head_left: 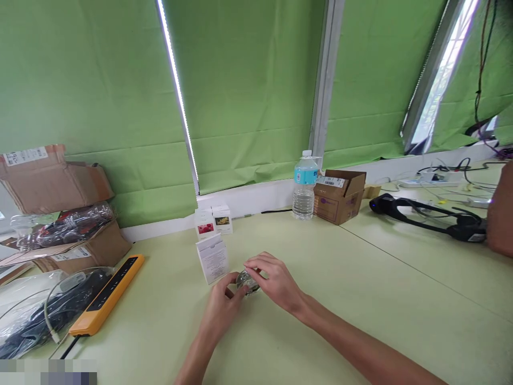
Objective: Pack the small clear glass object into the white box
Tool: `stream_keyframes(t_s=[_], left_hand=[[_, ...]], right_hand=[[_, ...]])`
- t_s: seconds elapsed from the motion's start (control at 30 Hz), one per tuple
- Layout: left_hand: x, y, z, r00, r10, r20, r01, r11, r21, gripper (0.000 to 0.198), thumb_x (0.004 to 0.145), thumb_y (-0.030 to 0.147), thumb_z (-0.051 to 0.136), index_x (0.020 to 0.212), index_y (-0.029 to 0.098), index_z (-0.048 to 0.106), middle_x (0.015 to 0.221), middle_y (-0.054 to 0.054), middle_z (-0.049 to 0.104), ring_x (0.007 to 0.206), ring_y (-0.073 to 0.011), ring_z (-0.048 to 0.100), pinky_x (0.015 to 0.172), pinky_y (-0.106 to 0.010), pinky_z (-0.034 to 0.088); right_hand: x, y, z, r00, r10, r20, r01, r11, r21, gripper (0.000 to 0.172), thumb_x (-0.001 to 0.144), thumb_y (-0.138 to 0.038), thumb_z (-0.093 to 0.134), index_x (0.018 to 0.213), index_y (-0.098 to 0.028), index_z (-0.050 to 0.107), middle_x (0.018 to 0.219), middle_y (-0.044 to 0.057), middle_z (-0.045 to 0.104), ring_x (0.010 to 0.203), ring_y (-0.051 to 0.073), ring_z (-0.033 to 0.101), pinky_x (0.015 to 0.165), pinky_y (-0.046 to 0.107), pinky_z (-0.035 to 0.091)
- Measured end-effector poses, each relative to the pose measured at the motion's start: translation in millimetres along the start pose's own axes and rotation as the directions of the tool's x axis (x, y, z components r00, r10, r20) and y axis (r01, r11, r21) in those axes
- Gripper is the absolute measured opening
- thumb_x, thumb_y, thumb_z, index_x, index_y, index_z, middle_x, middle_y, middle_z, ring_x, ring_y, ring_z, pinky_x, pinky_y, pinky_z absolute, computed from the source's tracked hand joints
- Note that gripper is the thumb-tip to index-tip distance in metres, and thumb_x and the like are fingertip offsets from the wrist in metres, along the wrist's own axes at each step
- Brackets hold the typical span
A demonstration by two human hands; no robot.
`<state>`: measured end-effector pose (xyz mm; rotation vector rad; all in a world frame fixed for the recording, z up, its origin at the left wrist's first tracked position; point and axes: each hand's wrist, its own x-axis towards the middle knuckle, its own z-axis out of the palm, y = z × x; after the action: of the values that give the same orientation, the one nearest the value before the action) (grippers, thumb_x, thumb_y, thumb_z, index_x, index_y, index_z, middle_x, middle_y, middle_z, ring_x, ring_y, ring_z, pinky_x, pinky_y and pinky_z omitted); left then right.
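My left hand [222, 305] and right hand [272, 280] both pinch a small round clear case [247, 280] | just right of the white box [212, 259] | bare table [360, 299] opens rightward | yellow power strip [108, 294] well left.

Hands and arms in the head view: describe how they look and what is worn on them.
Both the left hand and the right hand are bare, with no gloves, and no rings or watch that can be made out. The forearms are bare too; no sleeves reach into the picture.
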<state>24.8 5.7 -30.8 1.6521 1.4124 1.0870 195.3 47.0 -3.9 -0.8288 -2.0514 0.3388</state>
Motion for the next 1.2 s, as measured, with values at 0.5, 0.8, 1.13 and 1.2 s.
stream_keyframes(t_s=[0.5,0.8,1.13,1.2], left_hand=[[0,0,-0.3,1.0,0.002,0.023,-0.002,1.0,0.025,0.032,0.085,0.048,0.053,0.102,0.024,0.065,0.095,0.001,0.064,0.056,-0.0089,0.048,0.054,-0.024,0.038],[-1,-3,0.4,1.0,0.004,0.015,-0.005,0.999,0.047,0.034,0.085,0.05,0.053,0.104,0.025,0.065,0.095,0.001,0.063,0.057,-0.009,0.048,0.054,-0.024,0.038],[0,-2,0.9,1.0,0.009,0.025,-0.01,0.999,0.033,0.033,0.085,0.048,0.052,0.104,0.024,0.064,0.092,0.001,0.063,0.056,-0.009,0.046,0.054,-0.024,0.037],[-1,-1,0.6,1.0,0.002,0.024,-0.003,0.999,0.038,0.033,0.085,0.048,0.052,0.103,0.023,0.065,0.092,0.0,0.064,0.056,-0.0092,0.046,0.054,-0.024,0.037]], right_hand=[[1,7,-1,0.993,-0.05,-0.105,0.055,0.997,0.048,0.016,0.094,-0.03,0.058,0.091,-0.025,0.073,0.084,0.002,0.075,0.078,0.018,0.065,0.069,0.03,0.052],[-1,15,-3,0.991,-0.127,-0.039,0.127,0.992,-0.023,0.015,0.091,-0.02,0.06,0.095,-0.025,0.074,0.091,0.0,0.077,0.086,0.017,0.065,0.075,0.029,0.055],[0,5,-11,0.974,-0.211,0.078,0.222,0.959,-0.178,0.025,0.095,-0.017,0.051,0.105,-0.024,0.072,0.097,0.002,0.076,0.091,0.019,0.065,0.077,0.031,0.054],[1,5,-10,0.975,-0.195,0.106,0.214,0.955,-0.207,0.026,0.096,-0.015,0.05,0.103,-0.024,0.073,0.096,0.001,0.076,0.09,0.018,0.065,0.077,0.03,0.054]])
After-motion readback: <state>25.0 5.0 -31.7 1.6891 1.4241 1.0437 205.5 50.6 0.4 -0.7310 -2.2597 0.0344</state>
